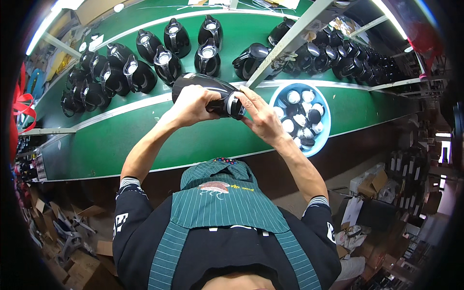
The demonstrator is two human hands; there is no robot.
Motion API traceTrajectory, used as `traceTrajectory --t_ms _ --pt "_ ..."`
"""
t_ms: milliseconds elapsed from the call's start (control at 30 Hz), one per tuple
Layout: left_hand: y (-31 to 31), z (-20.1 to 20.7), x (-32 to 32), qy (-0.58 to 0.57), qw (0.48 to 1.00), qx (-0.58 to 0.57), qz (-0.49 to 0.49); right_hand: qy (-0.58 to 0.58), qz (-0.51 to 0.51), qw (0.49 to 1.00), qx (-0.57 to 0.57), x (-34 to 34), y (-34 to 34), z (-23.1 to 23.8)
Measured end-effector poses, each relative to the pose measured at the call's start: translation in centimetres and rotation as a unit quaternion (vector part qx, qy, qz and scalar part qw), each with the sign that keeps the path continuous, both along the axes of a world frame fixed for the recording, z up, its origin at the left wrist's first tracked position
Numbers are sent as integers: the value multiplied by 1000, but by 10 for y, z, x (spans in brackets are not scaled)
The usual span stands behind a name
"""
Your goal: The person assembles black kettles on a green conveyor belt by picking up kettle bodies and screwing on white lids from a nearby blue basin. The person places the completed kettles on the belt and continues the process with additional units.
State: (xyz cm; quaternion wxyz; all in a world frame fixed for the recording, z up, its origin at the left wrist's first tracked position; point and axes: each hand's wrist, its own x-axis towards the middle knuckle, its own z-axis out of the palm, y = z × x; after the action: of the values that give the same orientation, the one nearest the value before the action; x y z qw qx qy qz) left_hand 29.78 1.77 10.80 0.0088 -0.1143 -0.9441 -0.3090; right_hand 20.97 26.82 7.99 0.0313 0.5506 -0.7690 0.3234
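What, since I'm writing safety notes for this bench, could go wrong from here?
The glossy black rounded jug is held sideways between the left hand and right hand; a slackened grip could let it slip.

In this view it looks close to the black upright jugs behind, so a swing might knock one.

The light-blue round basin of black-and-white round pieces sits near the right forearm and the green work surface's front edge; a bump might tip it.

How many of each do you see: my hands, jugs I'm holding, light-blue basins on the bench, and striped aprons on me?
Hands: 2 (left hand, right hand)
Held black jug: 1
Light-blue basin: 1
Green striped apron: 1
Total: 5
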Motion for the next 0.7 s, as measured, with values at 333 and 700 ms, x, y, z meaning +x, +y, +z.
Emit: traceTrajectory --t_ms 333,700 --pt "32 -17 -8 9 997 -79 -15 -790 -151 578 135 -13 21 -42" --pt "46 -23 -5 -11 995 -94 2 -432 -213 857 185 3 41 -47"
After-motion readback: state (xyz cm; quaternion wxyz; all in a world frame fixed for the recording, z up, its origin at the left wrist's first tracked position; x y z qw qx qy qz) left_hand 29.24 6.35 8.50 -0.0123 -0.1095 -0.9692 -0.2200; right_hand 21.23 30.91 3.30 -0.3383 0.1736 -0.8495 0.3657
